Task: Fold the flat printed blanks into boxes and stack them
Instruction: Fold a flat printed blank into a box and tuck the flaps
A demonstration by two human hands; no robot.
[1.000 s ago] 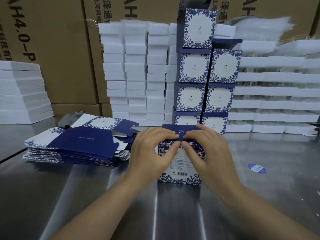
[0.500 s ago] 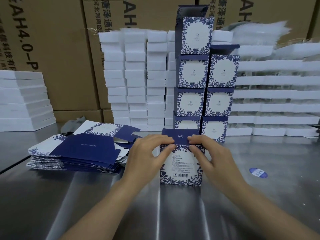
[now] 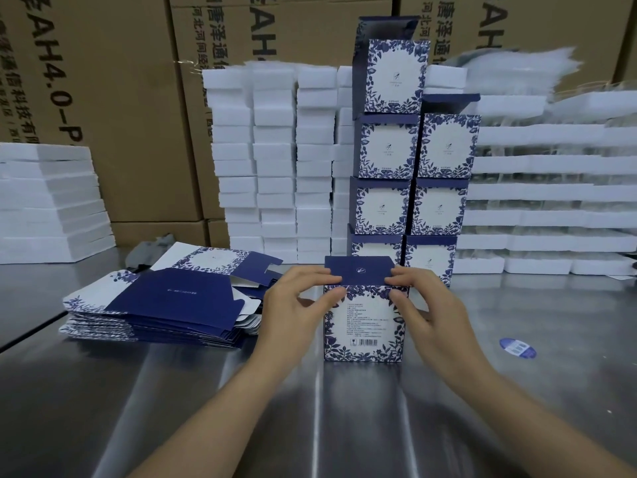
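A: Change since the earlier frames: both hands have slid apart along the box top. The fingertips that nearly met at mid-lid now sit at its two ends, so the navy middle of the lid is exposed.

B: Left hand?

A: Left hand (image 3: 296, 301), just left of frame centre. Its fingers are curled over the left end of the lid flap (image 3: 360, 270) and its thumb is on the printed face beneath, so it pinches the flap.

B: Right?

A: Right hand (image 3: 427, 305) mirrors it, with fingers on the flap's right end and thumb below at the box corner. Also a pinch.

B: Box position?

A: Box (image 3: 363, 326) stands upright at frame centre on the steel table (image 3: 206, 391), barcode panel toward the camera. The flap lies level on top. Cannot tell whether it is fully tucked.

B: Outward from there?

A: Left of centre is a pile of flat blanks (image 3: 155, 305), its right edge hidden behind the left hand. Directly behind the box stand the finished boxes (image 3: 410, 150) in two touching columns, four high on the left and three on the right. The top box of each column has its lid up. Behind those are columns of white foam blocks (image 3: 275, 150), with brown cartons (image 3: 120, 98) in the upper left. A blue oval sticker (image 3: 518, 347) lies on the table at right.
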